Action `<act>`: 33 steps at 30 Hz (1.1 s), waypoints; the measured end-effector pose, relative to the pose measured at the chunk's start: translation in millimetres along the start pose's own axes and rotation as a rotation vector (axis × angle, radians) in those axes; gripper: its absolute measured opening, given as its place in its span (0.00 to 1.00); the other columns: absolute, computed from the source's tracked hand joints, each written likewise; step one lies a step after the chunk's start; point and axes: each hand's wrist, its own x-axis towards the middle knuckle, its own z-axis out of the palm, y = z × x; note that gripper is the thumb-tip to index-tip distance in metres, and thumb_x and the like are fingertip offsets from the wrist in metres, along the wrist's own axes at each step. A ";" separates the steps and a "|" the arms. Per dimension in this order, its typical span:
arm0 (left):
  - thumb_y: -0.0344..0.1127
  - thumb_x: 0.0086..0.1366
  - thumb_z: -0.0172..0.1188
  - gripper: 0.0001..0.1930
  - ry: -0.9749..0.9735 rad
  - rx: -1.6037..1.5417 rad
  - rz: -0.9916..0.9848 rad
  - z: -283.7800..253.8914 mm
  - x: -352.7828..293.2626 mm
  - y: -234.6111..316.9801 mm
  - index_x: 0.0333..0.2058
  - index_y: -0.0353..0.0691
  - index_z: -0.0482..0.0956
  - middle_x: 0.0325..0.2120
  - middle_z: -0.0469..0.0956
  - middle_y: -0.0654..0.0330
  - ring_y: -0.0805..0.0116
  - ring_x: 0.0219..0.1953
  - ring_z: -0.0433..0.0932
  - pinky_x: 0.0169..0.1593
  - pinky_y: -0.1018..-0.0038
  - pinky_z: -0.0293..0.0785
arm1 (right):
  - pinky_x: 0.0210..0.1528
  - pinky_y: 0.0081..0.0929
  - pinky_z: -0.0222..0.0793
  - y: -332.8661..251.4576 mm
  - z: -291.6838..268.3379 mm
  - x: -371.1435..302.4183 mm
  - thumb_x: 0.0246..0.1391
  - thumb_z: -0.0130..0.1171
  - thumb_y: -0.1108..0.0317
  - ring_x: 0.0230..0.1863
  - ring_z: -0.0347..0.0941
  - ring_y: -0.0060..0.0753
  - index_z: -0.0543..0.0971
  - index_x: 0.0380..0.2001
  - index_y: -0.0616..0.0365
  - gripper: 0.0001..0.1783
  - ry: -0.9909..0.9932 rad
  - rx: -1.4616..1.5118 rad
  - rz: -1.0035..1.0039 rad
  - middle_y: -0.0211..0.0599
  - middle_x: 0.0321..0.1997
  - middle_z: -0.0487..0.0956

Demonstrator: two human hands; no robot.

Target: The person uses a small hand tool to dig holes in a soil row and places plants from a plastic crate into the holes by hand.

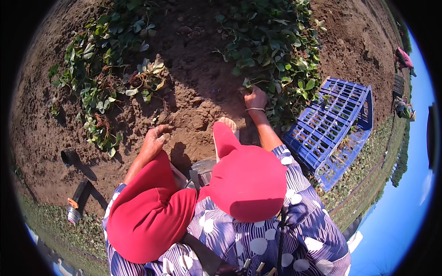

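My left hand (155,138) hovers at or rests on the bare brown soil (193,112), its fingers partly stretched and apart, with nothing visible in them. To its upper left lies a loose row of uprooted leafy plants (99,103), some with reddish roots and stems showing. My right hand (254,99) is closed at the edge of a dense bed of low green leafy plants (276,50). Leaves stick out just above its fingers; what they grip is hidden. My bent knees in red trousers (248,181) are between my arms, with toes showing beside one knee.
Right of me a blue plastic crate (334,122) stands tilted, greenery visible through its slats. On the left soil are a black cup (69,157) and a dark flask (79,202) with an orange strap. Two people (405,60) work far off at the right.
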 end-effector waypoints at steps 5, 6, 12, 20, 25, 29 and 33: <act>0.29 0.59 0.52 0.15 -0.023 0.075 0.091 2.9 13.7 -8.4 0.45 0.31 0.76 0.41 0.80 0.54 0.66 0.44 0.77 0.51 0.72 0.70 | 0.38 0.45 0.73 0.8 3.8 15.9 0.40 0.62 0.61 0.36 0.76 0.54 0.79 0.32 0.55 0.14 -0.053 -0.152 0.027 0.49 0.32 0.80; 0.29 0.59 0.53 0.15 -0.016 0.091 0.083 5.9 10.2 -3.6 0.45 0.31 0.76 0.41 0.80 0.54 0.66 0.44 0.77 0.51 0.72 0.70 | 0.38 0.45 0.73 -1.3 2.0 13.4 0.39 0.62 0.64 0.37 0.76 0.54 0.78 0.32 0.55 0.14 -0.067 -0.146 0.035 0.49 0.33 0.79; 0.28 0.58 0.54 0.16 -0.029 0.107 0.092 8.3 12.1 -1.9 0.45 0.30 0.75 0.40 0.80 0.54 0.67 0.43 0.77 0.50 0.72 0.71 | 0.40 0.48 0.71 -10.5 -1.1 25.9 0.41 0.59 0.65 0.38 0.75 0.57 0.75 0.34 0.57 0.14 -0.140 -0.216 0.090 0.52 0.33 0.79; 0.28 0.59 0.53 0.17 -0.075 0.142 0.065 15.3 17.8 -7.5 0.47 0.29 0.73 0.41 0.79 0.56 0.70 0.44 0.75 0.51 0.73 0.69 | 0.37 0.49 0.72 -30.7 15.0 33.6 0.41 0.61 0.62 0.36 0.76 0.57 0.73 0.37 0.57 0.18 -0.138 -0.260 0.086 0.51 0.32 0.79; 0.19 0.54 0.50 0.19 -0.063 0.356 0.163 19.6 14.9 6.8 0.47 0.30 0.73 0.41 0.79 0.55 0.68 0.44 0.76 0.52 0.73 0.69 | 0.36 0.46 0.73 -26.0 17.2 37.9 0.41 0.64 0.58 0.35 0.77 0.55 0.73 0.39 0.55 0.22 -0.127 -0.275 0.104 0.50 0.32 0.79; 0.23 0.56 0.53 0.15 -0.016 0.117 0.213 2.0 6.4 29.2 0.44 0.30 0.76 0.41 0.79 0.52 0.63 0.45 0.77 0.51 0.71 0.70 | 0.38 0.43 0.73 -2.9 -1.9 22.5 0.43 0.62 0.58 0.37 0.77 0.53 0.75 0.39 0.55 0.19 -0.041 -0.146 0.130 0.49 0.34 0.80; 0.24 0.61 0.51 0.16 0.211 -0.225 0.028 -24.4 -15.7 -5.1 0.49 0.32 0.74 0.40 0.79 0.59 0.73 0.39 0.76 0.43 0.77 0.73 | 0.41 0.44 0.71 -1.3 -5.7 -25.8 0.48 0.58 0.61 0.39 0.76 0.52 0.77 0.37 0.53 0.13 -0.145 0.225 0.078 0.49 0.38 0.79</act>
